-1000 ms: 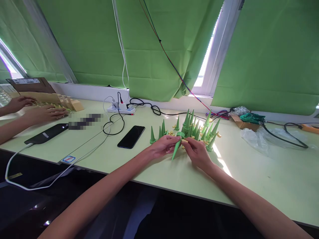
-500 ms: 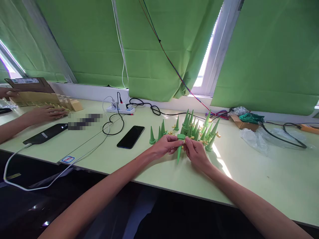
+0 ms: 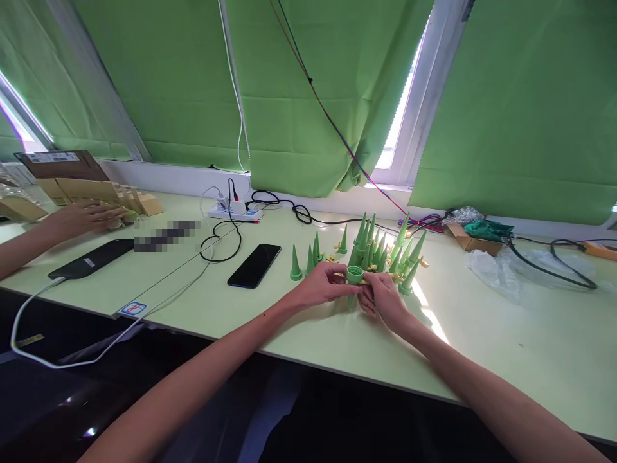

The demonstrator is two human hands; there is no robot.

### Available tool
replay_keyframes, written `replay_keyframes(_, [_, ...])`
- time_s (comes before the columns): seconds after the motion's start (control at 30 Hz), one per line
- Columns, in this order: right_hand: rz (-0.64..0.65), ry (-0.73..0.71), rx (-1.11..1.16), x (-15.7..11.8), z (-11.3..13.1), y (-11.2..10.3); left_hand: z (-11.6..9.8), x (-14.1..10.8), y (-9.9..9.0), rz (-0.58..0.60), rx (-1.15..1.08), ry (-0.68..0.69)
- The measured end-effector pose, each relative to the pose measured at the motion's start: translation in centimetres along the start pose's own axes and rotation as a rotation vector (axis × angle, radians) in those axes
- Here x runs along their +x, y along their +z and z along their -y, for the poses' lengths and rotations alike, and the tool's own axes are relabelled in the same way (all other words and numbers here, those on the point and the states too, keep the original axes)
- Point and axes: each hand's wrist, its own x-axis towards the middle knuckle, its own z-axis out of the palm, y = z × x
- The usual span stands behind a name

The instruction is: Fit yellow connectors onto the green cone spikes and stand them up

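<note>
A green plant watering spike [image 3: 355,275] is held between my hands above the table, its round threaded opening tilted up toward me and its point downward, partly hidden. My left hand [image 3: 325,283] is closed on the spike, fingers and thumb at its collar. My right hand [image 3: 385,297] pinches a small yellow valve [image 3: 365,280] at the collar's right side; its fingertips hide most of it. Just behind my hands stand several more green spikes [image 3: 369,241], points up, many with yellow valves. A smaller group of spikes [image 3: 295,265] stands to the left.
Left of my hands lie a black phone [image 3: 254,265], a power strip [image 3: 236,211] with cables, and a black device [image 3: 91,258] on a white cable. Another person's hand [image 3: 87,218] is by a cardboard box [image 3: 77,191]. At right are plastic bags [image 3: 491,273] and a small box [image 3: 472,239].
The held spike has tipped so its open threaded end now faces me. My right fingers have shifted around the yellow valve. At far left, the other person's second hand has left view.
</note>
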Motion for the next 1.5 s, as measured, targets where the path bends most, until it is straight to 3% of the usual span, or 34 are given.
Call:
replay_keyframes(0.73, [-0.017,0.070,-0.020,-0.1,0.7,0.3,0.2,0.0,0.5,-0.068,0.120,0.116])
replay_keyframes(1.1, [0.013,-0.140,-0.003,0.0,0.5,-0.1,0.3,0.2,0.5,-0.248,0.130,0.121])
replay_keyframes(1.23, [-0.002,-0.201,-0.087,-0.1,0.6,0.1,0.6,0.5,0.3,-0.314,0.053,0.105])
replay_keyframes(1.5, [0.017,-0.264,-0.251,-0.3,0.9,0.1,0.7,1.0,-0.2,-0.148,-0.375,-0.076])
